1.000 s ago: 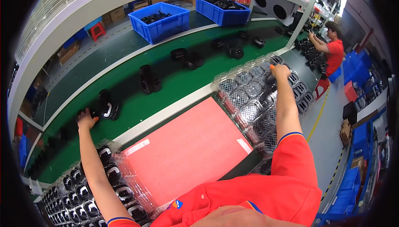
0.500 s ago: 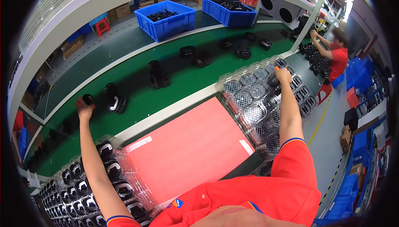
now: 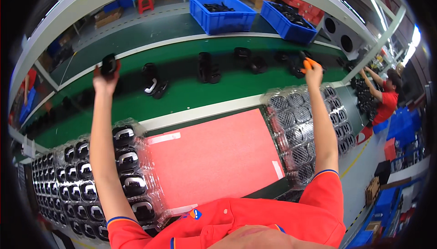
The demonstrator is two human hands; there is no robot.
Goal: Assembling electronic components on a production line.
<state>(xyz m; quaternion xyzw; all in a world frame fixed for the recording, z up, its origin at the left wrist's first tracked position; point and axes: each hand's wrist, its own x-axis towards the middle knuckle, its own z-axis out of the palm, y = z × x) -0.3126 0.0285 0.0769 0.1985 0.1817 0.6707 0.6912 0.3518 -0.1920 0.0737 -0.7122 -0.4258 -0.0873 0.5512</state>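
My left hand (image 3: 105,79) grips a rounded black plastic part (image 3: 109,64) between thumb and fingers, held up over the far side of the green conveyor belt (image 3: 182,95). My right hand (image 3: 314,75) reaches over the belt on the right, its fingers pinched together. Bright orange (image 3: 310,63) shows at those fingertips; whether it is finger covers or an item I cannot tell. Black parts on the belt lie right beside it. Between my hands, more black parts stand along the belt, among them a pair (image 3: 208,69) and one with a shiny white-looking edge (image 3: 150,85).
A pink board (image 3: 214,158) lies in front of me. Clear plastic trays (image 3: 291,117) are stacked on its right; trays filled with black parts (image 3: 129,160) stand on its left. Two blue bins (image 3: 223,21) of black pieces sit beyond the belt. A co-worker in red (image 3: 386,98) handles parts at far right.
My left hand has taken hold of the black part and raised it. My right hand has moved from above the clear trays to the black parts on the belt. The view has shifted.
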